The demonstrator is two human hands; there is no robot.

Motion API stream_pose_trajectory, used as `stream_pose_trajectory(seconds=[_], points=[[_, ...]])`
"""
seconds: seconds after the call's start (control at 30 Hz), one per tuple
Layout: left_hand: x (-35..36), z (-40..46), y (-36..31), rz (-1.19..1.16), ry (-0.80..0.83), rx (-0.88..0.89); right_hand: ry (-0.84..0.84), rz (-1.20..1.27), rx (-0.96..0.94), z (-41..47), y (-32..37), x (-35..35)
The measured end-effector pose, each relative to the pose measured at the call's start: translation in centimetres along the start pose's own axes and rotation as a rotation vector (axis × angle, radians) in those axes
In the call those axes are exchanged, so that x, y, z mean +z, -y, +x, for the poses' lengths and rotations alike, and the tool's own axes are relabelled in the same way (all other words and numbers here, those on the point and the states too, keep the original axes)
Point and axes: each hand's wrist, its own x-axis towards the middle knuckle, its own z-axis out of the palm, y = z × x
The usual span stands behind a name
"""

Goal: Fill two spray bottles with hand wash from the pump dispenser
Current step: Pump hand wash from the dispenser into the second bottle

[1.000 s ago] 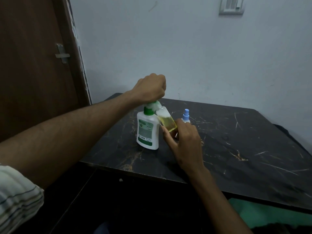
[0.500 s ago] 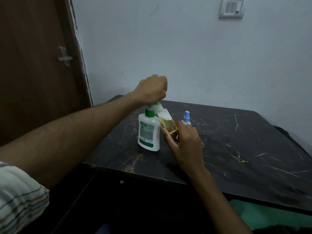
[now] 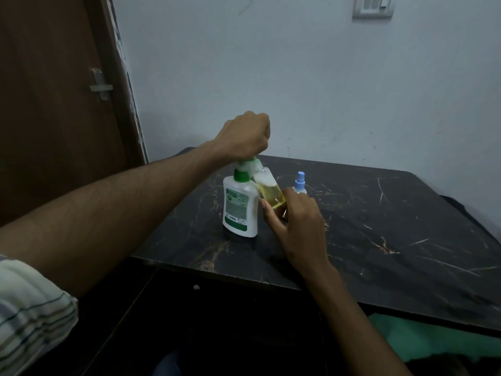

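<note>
Left hand (image 3: 244,135): fist, knuckles up, fingers curled down over the pump head, pressing on it.
Right hand (image 3: 294,223): fingers and thumb wrapped round the base of a clear bottle, holding it off the worktop.
Bottle (image 3: 269,192): open neck tilted up-left against the pump spout, partly filled with yellow liquid, pale foam near the neck.
Dispenser (image 3: 240,207): white body, green collar and label, upright on the worktop near its front-left edge, just left of the held bottle.
Second bottle (image 3: 300,181): blue spray cap on, upright just behind the right hand; body mostly hidden, contents not readable.
Worktop (image 3: 379,226): dark marble pattern with pale veins.
Sleeve (image 3: 29,313): striped, pushed up the left arm.
Surroundings: brown door (image 3: 54,104) with latch at left, pale wall behind, switch plate (image 3: 372,6) top right.
</note>
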Motion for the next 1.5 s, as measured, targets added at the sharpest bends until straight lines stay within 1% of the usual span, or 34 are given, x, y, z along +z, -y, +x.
stream_pose_trajectory(seconds=[0.13,0.33,0.47,0.6,0.73,0.87,1.07,1.33,1.5], points=[[0.4,-0.3,-0.2,0.025,0.045,0.01,0.006,-0.018,-0.006,0.1,-0.1,0.1],[0.1,0.2,0.1,0.014,-0.022,0.002,0.0,-0.008,-0.006,0.2,-0.1,0.2],[0.4,-0.2,-0.1,0.046,0.035,0.008,0.011,-0.015,0.0,0.0,-0.1,0.2],[-0.1,0.2,-0.2,0.034,0.01,0.012,0.002,-0.002,0.0,0.1,-0.1,0.1],[0.2,-0.4,-0.3,0.034,0.044,-0.003,-0.002,-0.02,-0.013,0.0,0.0,0.0],[-0.3,0.0,-0.2,0.042,0.012,0.007,-0.005,-0.018,-0.007,0.1,0.1,0.1],[0.3,-0.2,-0.1,0.039,0.045,-0.007,-0.007,-0.015,0.0,0.0,0.1,0.0],[-0.8,0.5,0.6,-0.04,-0.06,-0.124,-0.003,0.025,0.046,0.0,0.1,0.0],[-1.0,0.5,0.7,-0.098,-0.069,-0.178,-0.007,0.065,0.068,0.1,0.1,-0.1]])
